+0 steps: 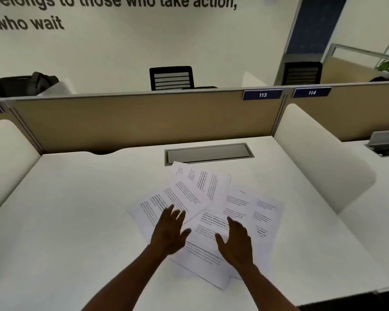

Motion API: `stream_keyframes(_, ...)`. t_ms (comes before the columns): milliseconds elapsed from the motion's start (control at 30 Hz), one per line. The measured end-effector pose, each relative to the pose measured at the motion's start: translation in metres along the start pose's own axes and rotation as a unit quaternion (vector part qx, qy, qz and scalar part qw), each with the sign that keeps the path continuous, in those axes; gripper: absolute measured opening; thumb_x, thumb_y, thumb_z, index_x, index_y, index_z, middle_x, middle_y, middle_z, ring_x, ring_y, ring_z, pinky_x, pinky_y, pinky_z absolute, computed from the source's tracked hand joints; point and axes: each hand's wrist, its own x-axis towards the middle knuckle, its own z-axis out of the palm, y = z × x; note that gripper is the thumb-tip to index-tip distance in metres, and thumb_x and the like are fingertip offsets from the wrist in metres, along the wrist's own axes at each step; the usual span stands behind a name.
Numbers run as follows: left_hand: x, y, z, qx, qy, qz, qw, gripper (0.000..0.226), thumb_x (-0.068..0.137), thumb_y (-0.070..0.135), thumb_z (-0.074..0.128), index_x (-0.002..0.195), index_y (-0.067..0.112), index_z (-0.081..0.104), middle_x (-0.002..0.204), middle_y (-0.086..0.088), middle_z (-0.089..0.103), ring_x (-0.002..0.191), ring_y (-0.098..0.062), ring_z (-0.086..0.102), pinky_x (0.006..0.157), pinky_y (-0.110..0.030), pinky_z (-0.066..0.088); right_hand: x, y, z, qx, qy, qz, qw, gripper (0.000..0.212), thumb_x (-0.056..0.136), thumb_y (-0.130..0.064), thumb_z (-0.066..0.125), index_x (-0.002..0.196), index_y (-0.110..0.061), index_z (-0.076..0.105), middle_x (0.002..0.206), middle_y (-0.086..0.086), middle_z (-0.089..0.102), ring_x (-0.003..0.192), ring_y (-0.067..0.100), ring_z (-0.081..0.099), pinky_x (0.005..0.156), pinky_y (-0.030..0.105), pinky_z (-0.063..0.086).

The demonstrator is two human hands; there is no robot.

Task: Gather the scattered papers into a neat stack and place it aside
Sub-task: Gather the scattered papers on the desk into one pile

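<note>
Now, papers (211, 212): fanned, overlapping on the white tabletop (76, 198) (printed side up).
Left hand (170, 232): grip released, fingers spread over sheets.
Right hand (236, 241): grip released, likewise.

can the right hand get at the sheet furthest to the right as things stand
Probably yes. The right hand hovers open over the middle of the spread, and the rightmost sheet lies just beside it on the bare white desk, its top uncovered. Nothing stands between them.
</note>
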Motion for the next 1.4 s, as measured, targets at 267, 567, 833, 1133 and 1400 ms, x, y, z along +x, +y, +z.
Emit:
stream_keyframes(267,-0.029,0.019,0.050,-0.070,-0.096,-0.017,0.993,0.079,0.092,0.066,0.024,0.154,0.018,0.027,0.158,-0.006,0.034,0.149,-0.026,0.024,0.124,-0.036,0.009,-0.026,0.032,0.032,-0.124,-0.060,-0.007,0.990,0.077,0.079,-0.061,0.045,0.141,-0.015,0.048,0.149,0.016,0.044,0.136,0.036,0.045,0.105,0.050,0.042)
stream_keyframes(567,-0.035,0.023,0.065,-0.132,-0.104,-0.077,0.983,0.080,0.094,0.059,0.040,0.158,0.023,0.009,0.166,-0.003,0.012,0.153,-0.021,0.013,0.125,-0.034,0.014,-0.049,0.054,0.035,-0.165,-0.062,-0.039,0.984,0.070,0.088,-0.069,0.027,0.127,-0.021,0.061,0.134,0.012,0.061,0.122,0.032,0.059,0.094,0.046,0.052)
stream_keyframes(833,-0.035,0.030,0.069,-0.161,-0.111,-0.095,0.976,0.080,0.094,0.062,0.039,0.158,0.022,0.012,0.167,-0.002,0.007,0.154,-0.020,0.007,0.125,-0.035,0.011,-0.079,0.074,0.030,-0.055,-0.027,-0.069,0.996,0.075,0.071,-0.084,0.045,0.121,-0.031,0.065,0.136,-0.003,0.057,0.132,0.020,0.047,0.104,0.039,0.043)
stream_keyframes(1133,-0.044,0.051,0.073,-0.213,-0.076,-0.102,0.969,0.080,0.089,0.056,0.051,0.155,0.020,0.023,0.158,-0.003,0.027,0.147,-0.019,0.023,0.121,-0.030,0.025,-0.077,0.069,0.026,0.039,0.014,0.087,0.995,0.073,0.080,-0.047,0.069,0.143,-0.022,0.041,0.158,0.010,0.024,0.145,0.026,0.024,0.112,0.039,0.034)
stream_keyframes(1400,-0.044,0.074,0.070,-0.290,-0.059,-0.141,0.945,0.082,0.089,0.050,0.057,0.156,0.025,0.017,0.160,0.000,0.023,0.145,-0.019,0.027,0.116,-0.030,0.029,-0.061,0.060,0.016,0.142,0.068,0.166,0.973,0.072,0.076,-0.034,0.078,0.139,-0.019,0.046,0.150,0.011,0.039,0.134,0.029,0.043,0.107,0.045,0.042)
